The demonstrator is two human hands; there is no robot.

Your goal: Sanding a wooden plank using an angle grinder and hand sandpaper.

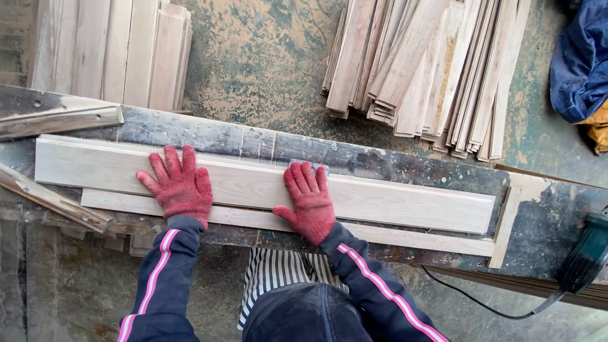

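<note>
A long pale wooden board lies across a worn metal workbench. My left hand, in a red knit glove, rests flat on the board's left part with fingers spread. My right hand, also in a red glove, presses flat on the board near its middle, fingers pointing away from me. A thinner wooden strip lies under the board's near edge. Neither hand grips anything.
Stacks of wooden slats lie on the floor at the far right and far left. A short upright strip sits at the board's right end. A green power tool with a black cord is at right. Blue cloth lies top right.
</note>
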